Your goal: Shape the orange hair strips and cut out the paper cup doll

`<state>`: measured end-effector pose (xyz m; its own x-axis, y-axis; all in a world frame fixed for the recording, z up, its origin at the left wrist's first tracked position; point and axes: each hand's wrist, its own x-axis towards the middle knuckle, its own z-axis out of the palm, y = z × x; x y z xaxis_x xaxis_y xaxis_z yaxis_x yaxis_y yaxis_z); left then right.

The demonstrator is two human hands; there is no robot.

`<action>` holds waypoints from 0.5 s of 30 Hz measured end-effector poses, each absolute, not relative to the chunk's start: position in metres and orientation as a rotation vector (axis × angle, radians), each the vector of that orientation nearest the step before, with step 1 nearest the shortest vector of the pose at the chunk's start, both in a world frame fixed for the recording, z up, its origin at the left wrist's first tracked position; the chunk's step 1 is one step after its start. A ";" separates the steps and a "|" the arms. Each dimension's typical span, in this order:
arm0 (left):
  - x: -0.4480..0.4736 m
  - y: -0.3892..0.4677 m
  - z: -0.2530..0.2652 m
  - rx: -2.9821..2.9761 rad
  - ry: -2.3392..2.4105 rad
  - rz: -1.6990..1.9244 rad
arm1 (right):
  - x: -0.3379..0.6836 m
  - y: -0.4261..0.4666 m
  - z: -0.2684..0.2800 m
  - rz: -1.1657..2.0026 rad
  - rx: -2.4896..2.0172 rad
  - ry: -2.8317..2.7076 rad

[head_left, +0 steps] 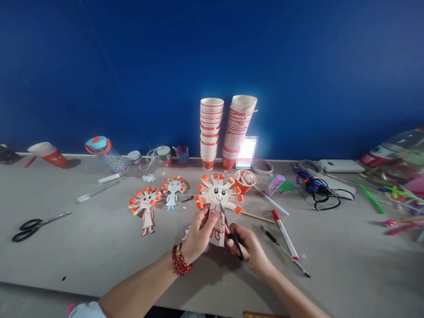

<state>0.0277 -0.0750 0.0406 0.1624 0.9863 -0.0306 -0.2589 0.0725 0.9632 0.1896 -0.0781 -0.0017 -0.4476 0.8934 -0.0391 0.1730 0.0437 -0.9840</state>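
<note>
My left hand is closed on a paper doll cut from a cup. The doll has a drawn smiling face, curled orange-tipped strips around its head and a red-outlined body. In my right hand are black-handled scissors, their blades against the doll's right side near the neck. How far the blades are apart I cannot tell. Two similar finished-looking dolls lie to the left, one with a red-edged dress and one with a blue-edged dress. Part of another white cutout shows behind my left hand.
Two tall stacks of paper cups stand by the blue wall. A cup of scraps sits behind the doll. A red marker, a pen and a glue gun lie rightward; spare scissors lie far left.
</note>
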 end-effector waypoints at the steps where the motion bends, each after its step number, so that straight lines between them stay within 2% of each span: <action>1: 0.028 -0.075 0.040 1.035 0.919 1.166 | 0.189 -0.078 -0.002 1.475 -1.074 -1.687; 15: 0.025 -0.074 0.030 1.061 1.054 1.178 | 0.191 -0.075 0.000 1.382 -1.082 -1.752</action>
<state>0.0249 -0.0738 0.0299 0.0848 0.9942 -0.0657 -0.1756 0.0798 0.9812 0.1906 -0.0752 0.0003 -0.4486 0.8937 -0.0009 0.2090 0.1039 -0.9724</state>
